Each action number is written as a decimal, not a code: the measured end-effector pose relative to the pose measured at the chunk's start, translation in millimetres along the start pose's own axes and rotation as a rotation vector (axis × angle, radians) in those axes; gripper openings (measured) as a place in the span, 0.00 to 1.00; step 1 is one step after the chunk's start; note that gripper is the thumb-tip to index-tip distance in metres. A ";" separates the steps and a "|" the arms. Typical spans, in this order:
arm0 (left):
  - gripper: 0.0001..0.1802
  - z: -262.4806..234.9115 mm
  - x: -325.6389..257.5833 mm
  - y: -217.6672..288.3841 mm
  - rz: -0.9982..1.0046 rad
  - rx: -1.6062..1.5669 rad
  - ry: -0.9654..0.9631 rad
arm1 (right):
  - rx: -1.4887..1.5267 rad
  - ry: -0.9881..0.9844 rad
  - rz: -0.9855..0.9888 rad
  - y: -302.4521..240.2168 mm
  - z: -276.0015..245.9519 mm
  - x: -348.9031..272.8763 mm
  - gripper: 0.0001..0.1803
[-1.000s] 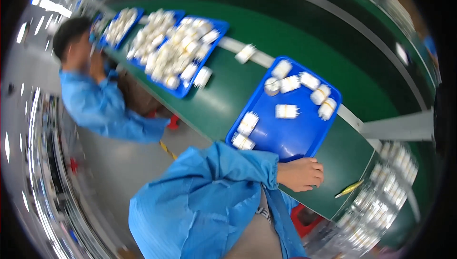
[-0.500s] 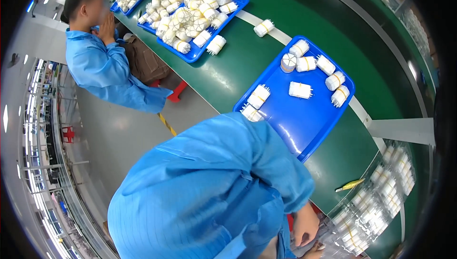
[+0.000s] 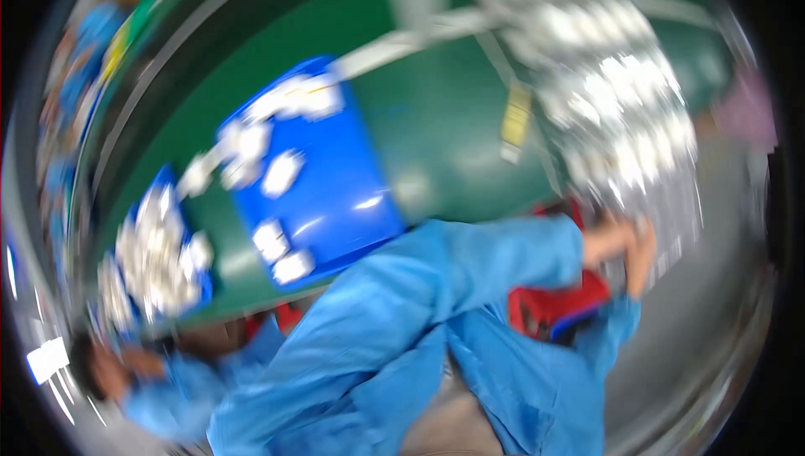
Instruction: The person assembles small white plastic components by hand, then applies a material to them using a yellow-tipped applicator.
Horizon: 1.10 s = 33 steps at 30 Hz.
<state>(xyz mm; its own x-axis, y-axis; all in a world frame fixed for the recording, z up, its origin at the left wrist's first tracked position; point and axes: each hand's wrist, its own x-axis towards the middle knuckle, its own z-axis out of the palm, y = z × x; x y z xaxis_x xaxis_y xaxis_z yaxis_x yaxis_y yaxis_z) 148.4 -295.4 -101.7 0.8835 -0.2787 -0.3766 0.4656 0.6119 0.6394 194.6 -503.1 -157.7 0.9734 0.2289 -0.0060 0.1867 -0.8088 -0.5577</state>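
The view is smeared by motion. My left hand (image 3: 608, 239) reaches across to the right, at the near edge of a clear plastic pack (image 3: 671, 225) holding rows of white bundles. Close beside it, my right hand (image 3: 641, 259) comes up from below to the same edge. Both hands seem to touch the plastic, but blur hides the fingers and any grip. On the green table (image 3: 453, 154), left of the pack, lies a slim yellow tool (image 3: 516, 118) with a pale end; its exact kind is unclear.
A blue tray (image 3: 344, 204) with several white bundles (image 3: 283, 172) stands left of centre. Farther left, another blue tray (image 3: 201, 292) is heaped with bundles. A person in blue (image 3: 172, 397) sits at lower left. Something red (image 3: 558, 305) is below my left forearm.
My view has swung to the right, so the trays appear farther left and the plastic pack higher up. My hands, formerly low at the frame's bottom, now show at the pack's near edge.
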 end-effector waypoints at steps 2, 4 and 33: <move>0.13 23.1 7.9 1.2 -0.362 -0.050 -0.086 | -0.164 0.287 -0.091 -31.5 -30.2 -26.7 0.21; 0.21 21.2 18.6 -2.6 -0.361 0.024 -0.062 | -0.057 0.205 -0.065 -82.5 -53.5 -14.3 0.11; 0.17 -11.0 38.9 -26.2 0.003 -0.023 -0.248 | 0.106 0.260 0.230 -115.8 -101.1 -33.4 0.11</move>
<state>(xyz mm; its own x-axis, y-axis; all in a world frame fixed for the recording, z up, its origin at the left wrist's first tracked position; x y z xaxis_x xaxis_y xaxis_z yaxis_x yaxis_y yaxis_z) 170.0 -314.2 -140.4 0.8720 -0.4481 -0.1972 0.4643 0.6292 0.6234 153.9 -471.8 -9.0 0.9921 -0.1090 0.0622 -0.0427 -0.7592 -0.6494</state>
